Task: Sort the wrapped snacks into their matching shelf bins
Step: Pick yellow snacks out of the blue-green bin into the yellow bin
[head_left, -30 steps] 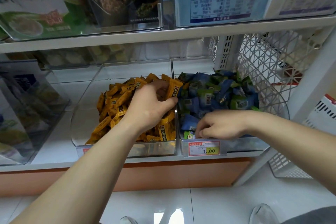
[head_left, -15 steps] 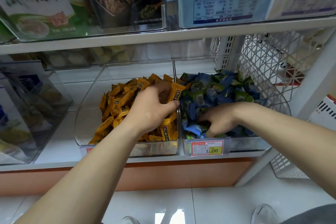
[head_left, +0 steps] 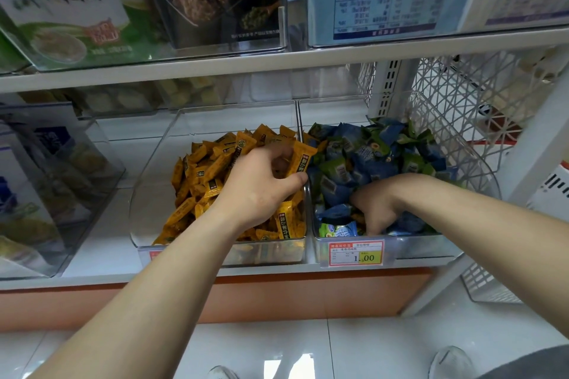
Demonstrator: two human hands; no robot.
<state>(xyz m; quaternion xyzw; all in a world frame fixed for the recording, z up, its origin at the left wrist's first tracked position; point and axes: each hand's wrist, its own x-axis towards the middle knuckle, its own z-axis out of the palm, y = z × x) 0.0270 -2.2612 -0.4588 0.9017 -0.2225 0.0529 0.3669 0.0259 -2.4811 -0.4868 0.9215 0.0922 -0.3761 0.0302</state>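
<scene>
While the left grip is pinching long orange wrapped snacks upright, the right grip is digging in blue-green wrapped snacks beside it. I cannot tell its hold.

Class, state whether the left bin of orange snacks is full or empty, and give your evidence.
Partly full: orange snacks pile toward the right of the left bin; its left floor shows bare through the clear wall.

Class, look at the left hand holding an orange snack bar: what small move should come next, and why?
Probably open the left hand and drop its orange snack bar into the clear left bin. The bar is held at the right edge of the matching orange pile, beside the wall shared with the blue-and-green snacks.
</scene>
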